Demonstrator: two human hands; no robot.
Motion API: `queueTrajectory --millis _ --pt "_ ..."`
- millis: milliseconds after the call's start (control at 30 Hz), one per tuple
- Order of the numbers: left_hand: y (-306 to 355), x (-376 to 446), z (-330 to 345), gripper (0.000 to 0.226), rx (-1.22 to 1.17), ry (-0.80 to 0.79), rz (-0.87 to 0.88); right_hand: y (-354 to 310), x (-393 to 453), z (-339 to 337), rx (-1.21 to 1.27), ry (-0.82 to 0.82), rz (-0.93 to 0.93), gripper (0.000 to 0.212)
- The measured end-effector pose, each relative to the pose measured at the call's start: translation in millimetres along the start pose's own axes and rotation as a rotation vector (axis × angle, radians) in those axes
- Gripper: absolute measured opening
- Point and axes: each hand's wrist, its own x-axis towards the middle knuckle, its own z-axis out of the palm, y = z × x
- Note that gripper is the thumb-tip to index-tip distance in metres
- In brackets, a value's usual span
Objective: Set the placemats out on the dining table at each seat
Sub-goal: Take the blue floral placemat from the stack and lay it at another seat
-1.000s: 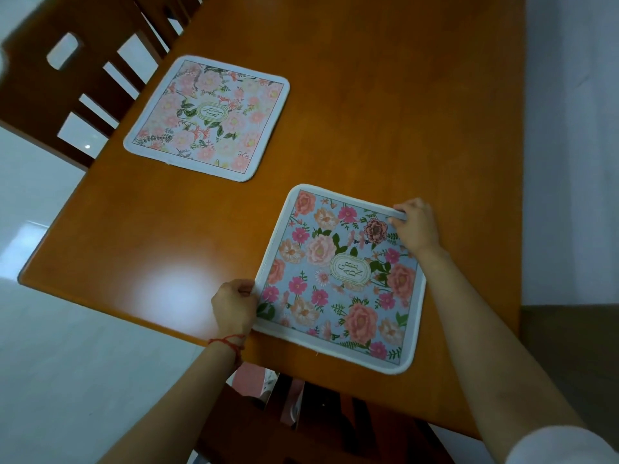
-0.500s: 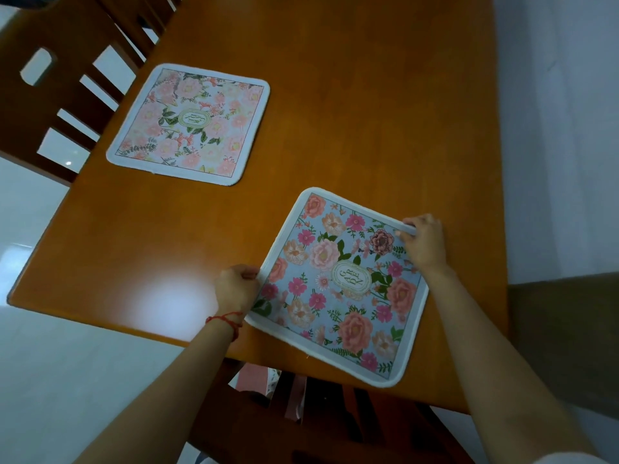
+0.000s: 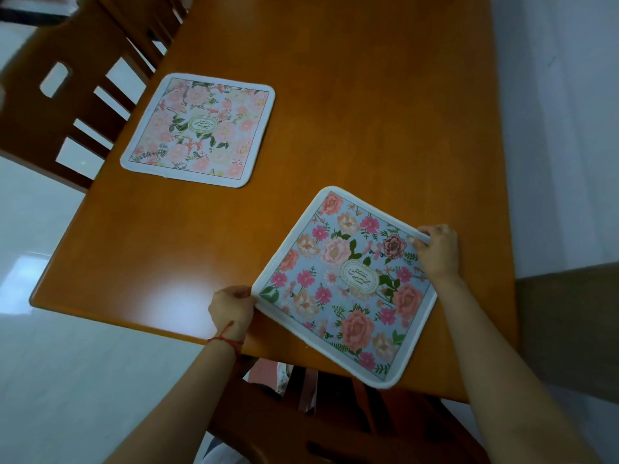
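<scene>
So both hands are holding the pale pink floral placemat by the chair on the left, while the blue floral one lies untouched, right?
Not quite: it is the other way round. In the head view the left hand and right hand pinch opposite corners of the blue floral placemat at the near edge of the orange-brown wooden table. The pale pink floral placemat by the dark wooden chair lies untouched.

Two placemats lie on the table (image 3: 368,95): one (image 3: 201,130) far left beside a chair (image 3: 60,105), the other (image 3: 348,283) at the near edge (turned askew)
</scene>
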Motion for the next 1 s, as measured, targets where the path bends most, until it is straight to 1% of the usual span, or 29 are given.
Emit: queueTrajectory --millis 133,367,633,867,1000 --pt "-1.1 -6.1 3.6 0.031 -0.042 -0.011 -0.03 -0.1 -3.9 -0.3 0.009 0.011 0.023 0.033" --pt "9.6 2.2 6.8 0.037 -0.137 -0.022 0.008 3.0 -19.3 -2.2 0.033 0.044 0.092 0.032" --pt "44.3 39.3 10.3 0.033 -0.199 -0.1 0.127 7.0 -53.8 1.1 0.096 0.082 0.264 0.032" --pt "59.6 61.0 11.6 0.036 -0.173 -0.141 0.226 4.8 -87.5 9.5 0.171 0.103 0.36 0.025" --pt "67.6 68.5 14.1 0.034 -0.149 -0.137 0.278 3.2 -105.7 16.6 0.192 0.116 0.419 0.023"
